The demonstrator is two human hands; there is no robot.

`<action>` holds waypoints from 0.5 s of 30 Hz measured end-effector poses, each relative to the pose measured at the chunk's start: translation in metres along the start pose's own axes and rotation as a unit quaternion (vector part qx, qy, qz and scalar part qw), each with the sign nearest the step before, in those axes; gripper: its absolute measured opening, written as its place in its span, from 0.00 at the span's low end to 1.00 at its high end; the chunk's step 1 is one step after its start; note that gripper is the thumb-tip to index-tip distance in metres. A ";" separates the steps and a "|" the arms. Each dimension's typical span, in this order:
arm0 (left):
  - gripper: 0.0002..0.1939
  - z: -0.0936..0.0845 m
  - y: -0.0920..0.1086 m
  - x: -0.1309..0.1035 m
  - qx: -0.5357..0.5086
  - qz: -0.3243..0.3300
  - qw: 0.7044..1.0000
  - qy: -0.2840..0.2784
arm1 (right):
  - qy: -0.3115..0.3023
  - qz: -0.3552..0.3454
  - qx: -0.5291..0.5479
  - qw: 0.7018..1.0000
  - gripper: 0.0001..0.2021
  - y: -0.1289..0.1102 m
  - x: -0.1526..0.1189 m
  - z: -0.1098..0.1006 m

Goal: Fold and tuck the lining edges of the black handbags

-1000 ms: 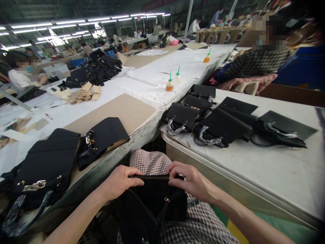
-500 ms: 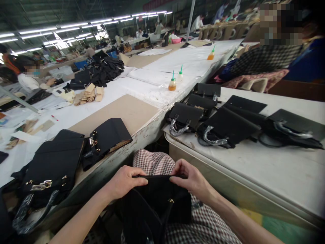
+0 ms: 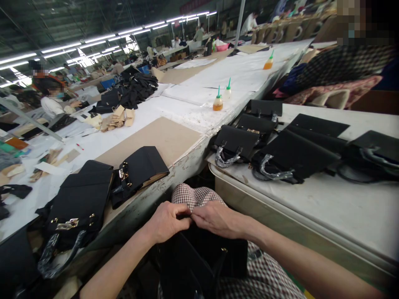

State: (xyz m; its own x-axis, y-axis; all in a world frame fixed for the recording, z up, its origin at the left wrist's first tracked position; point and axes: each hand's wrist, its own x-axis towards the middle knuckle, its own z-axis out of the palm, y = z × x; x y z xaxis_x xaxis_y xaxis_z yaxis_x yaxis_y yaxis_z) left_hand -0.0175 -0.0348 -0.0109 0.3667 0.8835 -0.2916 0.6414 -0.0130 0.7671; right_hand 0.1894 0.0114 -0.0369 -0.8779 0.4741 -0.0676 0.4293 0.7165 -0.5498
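Note:
A black bag (image 3: 230, 255) with a small gold fitting rests on my lap, over the checked cloth (image 3: 268, 274). My left hand (image 3: 170, 222) pinches its upper edge between thumb and fingers. Close against it, my right hand (image 3: 213, 218) is also closed on that edge, and the fingertips of both hands nearly meet. Part of the bag's edge is hidden beneath my right hand. The lower part of the bag is dark and hard to make out.
Black handbags (image 3: 77, 195) with wrapped handles lie at the left table's edge. More black bags (image 3: 296, 153) cover part of the right table (image 3: 352, 224). Glue bottles (image 3: 217, 103) stand farther back. A person in checked sleeves (image 3: 346, 66) sits at the upper right.
My right hand has moved left along the bag's edge until it is beside my left hand. The whole view has shifted slightly, so the tables appear farther right.

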 end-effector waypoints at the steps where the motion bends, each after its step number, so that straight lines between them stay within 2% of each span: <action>1: 0.11 -0.001 -0.001 0.000 0.001 -0.001 1.000 -0.002 | 0.008 0.002 0.005 1.000 0.11 0.000 0.002 0.002; 6: 0.11 -0.010 -0.010 0.002 -0.035 0.003 0.999 -0.039 | 0.021 0.015 0.076 0.997 0.10 0.009 -0.003 0.004; 8: 0.11 -0.015 -0.011 0.001 -0.066 -0.012 0.997 -0.050 | 0.037 0.027 0.138 0.989 0.06 0.014 -0.007 0.004; 11: 0.10 -0.020 -0.006 -0.002 -0.054 -0.025 0.998 -0.013 | 0.088 0.058 0.174 0.979 0.11 0.017 -0.011 0.011; 15: 0.06 -0.017 0.000 -0.004 0.052 0.016 0.998 0.034 | 0.109 0.096 0.130 0.981 0.05 0.013 -0.010 0.022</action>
State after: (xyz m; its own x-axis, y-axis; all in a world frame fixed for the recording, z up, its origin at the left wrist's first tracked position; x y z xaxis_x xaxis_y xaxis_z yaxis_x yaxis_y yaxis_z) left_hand -0.0302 -0.0302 -0.0001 0.3429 0.9118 -0.2259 0.6978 -0.0862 0.7111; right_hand 0.1992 0.0049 -0.0613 -0.7074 0.7063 -0.0272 0.4898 0.4622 -0.7392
